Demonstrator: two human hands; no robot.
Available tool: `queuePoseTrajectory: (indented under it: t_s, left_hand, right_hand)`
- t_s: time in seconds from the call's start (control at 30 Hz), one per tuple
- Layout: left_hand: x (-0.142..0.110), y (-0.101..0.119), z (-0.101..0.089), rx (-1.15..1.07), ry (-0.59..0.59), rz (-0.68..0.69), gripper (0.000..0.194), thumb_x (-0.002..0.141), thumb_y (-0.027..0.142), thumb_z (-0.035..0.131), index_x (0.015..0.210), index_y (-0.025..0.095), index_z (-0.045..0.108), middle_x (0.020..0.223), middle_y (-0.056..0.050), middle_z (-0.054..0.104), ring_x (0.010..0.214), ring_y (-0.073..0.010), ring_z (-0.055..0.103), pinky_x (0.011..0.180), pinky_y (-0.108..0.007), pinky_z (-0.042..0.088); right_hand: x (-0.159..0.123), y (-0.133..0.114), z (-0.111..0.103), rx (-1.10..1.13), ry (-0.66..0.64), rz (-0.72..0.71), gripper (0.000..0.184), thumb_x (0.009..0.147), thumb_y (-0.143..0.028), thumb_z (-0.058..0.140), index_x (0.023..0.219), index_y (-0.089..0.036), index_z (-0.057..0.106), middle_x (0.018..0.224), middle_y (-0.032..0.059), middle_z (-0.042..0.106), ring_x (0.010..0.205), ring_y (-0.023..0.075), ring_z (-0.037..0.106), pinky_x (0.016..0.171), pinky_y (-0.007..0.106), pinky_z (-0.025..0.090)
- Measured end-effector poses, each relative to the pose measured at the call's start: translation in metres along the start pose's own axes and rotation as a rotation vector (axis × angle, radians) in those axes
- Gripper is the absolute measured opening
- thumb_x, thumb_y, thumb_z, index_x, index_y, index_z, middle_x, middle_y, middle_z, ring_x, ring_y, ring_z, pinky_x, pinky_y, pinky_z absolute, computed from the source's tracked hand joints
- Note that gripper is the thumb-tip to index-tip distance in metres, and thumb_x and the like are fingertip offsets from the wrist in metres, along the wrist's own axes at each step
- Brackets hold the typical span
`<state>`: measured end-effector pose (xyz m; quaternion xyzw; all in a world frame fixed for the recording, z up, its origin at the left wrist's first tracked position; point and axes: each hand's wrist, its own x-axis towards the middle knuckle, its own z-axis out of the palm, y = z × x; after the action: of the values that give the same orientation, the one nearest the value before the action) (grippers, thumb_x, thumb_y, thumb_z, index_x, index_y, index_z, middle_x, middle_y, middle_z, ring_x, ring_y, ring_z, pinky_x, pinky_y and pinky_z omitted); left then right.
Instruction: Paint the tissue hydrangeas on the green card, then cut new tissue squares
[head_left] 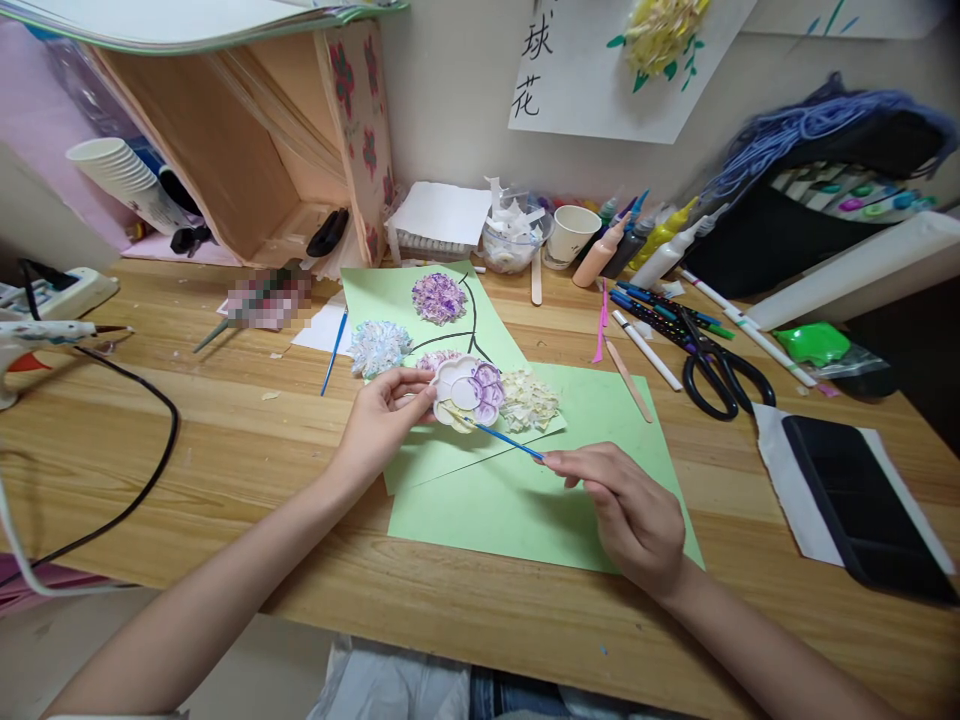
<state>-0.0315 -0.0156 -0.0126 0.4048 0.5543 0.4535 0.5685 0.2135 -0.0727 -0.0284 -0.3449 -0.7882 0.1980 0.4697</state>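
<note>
Two green sheets overlap on a wooden desk near a wall.

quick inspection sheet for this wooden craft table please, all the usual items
Surface: wooden table, small scraps scattered
Job's things: flower-shaped palette, blue paintbrush, cream pom-pom flower, green paper sheets
Clutter: black-handled scissors, squeeze bottles, glue gun
Grips: left grip holds palette; right grip holds paintbrush, tip at palette
Cables: black cable and white cable, at left
Surroundings: wall behind, bearing flower artwork
</note>
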Motion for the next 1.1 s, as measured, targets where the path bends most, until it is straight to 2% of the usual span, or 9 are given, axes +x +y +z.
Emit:
queuePoseTrajectory:
  t_s: [0.2, 0.3, 0.47, 0.7, 0.83, 0.97, 1.1]
  left_hand:
    - [-0.0019, 0.0019, 0.0012, 0.03, -0.005, -0.004, 0.035, 0.066, 0.035, 0.074, 0.091, 0.013, 0.063, 0.083, -0.004, 0.065, 0.077, -0.0149, 0.064, 0.068, -0.027, 0.057]
    - [-0.0023, 0.0019, 0.0015, 0.049, -0.009, 0.008, 0.035, 0.066, 0.036, 0.074, 0.091, 0.013, 0.063, 0.084, -0.004, 0.066, 0.077, -0.0152, 0.064, 0.068, -0.027, 0.057]
    - [-0.0026, 0.0017, 0.0022, 0.054, -0.005, 0.038, 0.035, 0.066, 0.036, 0.075, 0.091, 0.013, 0.063, 0.082, -0.004, 0.066, 0.074, -0.0145, 0.064, 0.066, -0.026, 0.057]
    - [-0.0032, 0.0029, 0.0024, 0.048, 0.001, 0.028, 0.035, 0.066, 0.036, 0.074, 0.091, 0.014, 0.063, 0.082, -0.004, 0.065, 0.076, -0.0149, 0.064, 0.065, -0.025, 0.057]
    - [-0.0031, 0.0023, 0.0023, 0.055, -0.005, 0.028, 0.036, 0.066, 0.037, 0.074, 0.091, 0.014, 0.063, 0.083, -0.004, 0.065, 0.077, -0.0155, 0.064, 0.065, -0.026, 0.057]
    - [-0.0032, 0.0021, 0.0028, 0.049, -0.001, 0.018, 0.037, 0.065, 0.038, 0.074, 0.091, 0.014, 0.063, 0.082, -0.004, 0.066, 0.077, -0.0159, 0.065, 0.066, -0.027, 0.057]
    - [-0.003, 0.0018, 0.0031, 0.04, 0.0, 0.011, 0.036, 0.065, 0.037, 0.075, 0.09, 0.014, 0.063, 0.081, -0.003, 0.065, 0.076, -0.0155, 0.065, 0.066, -0.026, 0.057]
  right_hand:
    - [0.0006, 0.0046, 0.0009, 0.158, 0.069, 0.293, 0.028, 0.094, -0.02, 0.039, 0.099, -0.021, 0.067, 0.086, 0.006, 0.069, 0.069, 0.015, 0.061, 0.062, 0.03, 0.051]
    - [0.0003, 0.0061, -0.0012, 0.177, 0.093, 0.361, 0.029, 0.094, -0.022, 0.039, 0.096, -0.02, 0.068, 0.083, 0.0057, 0.069, 0.067, 0.0149, 0.06, 0.063, 0.03, 0.05]
    - [-0.0012, 0.0078, -0.004, 0.164, 0.167, 0.282, 0.028, 0.094, -0.019, 0.039, 0.1, -0.02, 0.067, 0.086, 0.0061, 0.069, 0.068, 0.0152, 0.06, 0.063, 0.032, 0.049]
    - [0.0006, 0.0034, -0.0052, 0.0, 0.076, -0.021, 0.028, 0.092, -0.019, 0.041, 0.109, -0.02, 0.064, 0.09, 0.009, 0.073, 0.078, 0.0202, 0.067, 0.061, 0.033, 0.052]
    - [0.0047, -0.0009, -0.0051, -0.092, 0.03, -0.118, 0.029, 0.092, -0.019, 0.041, 0.11, -0.019, 0.064, 0.088, 0.0092, 0.073, 0.08, 0.02, 0.069, 0.062, 0.032, 0.053]
    - [0.0047, 0.0003, -0.0033, -0.041, 0.028, -0.08, 0.028, 0.092, -0.018, 0.041, 0.108, -0.019, 0.064, 0.089, 0.0091, 0.073, 0.079, 0.0196, 0.068, 0.063, 0.033, 0.053]
    - [0.0004, 0.0048, -0.0006, 0.079, 0.068, 0.098, 0.027, 0.093, -0.017, 0.041, 0.105, -0.021, 0.065, 0.087, 0.0071, 0.071, 0.074, 0.0175, 0.064, 0.063, 0.032, 0.051]
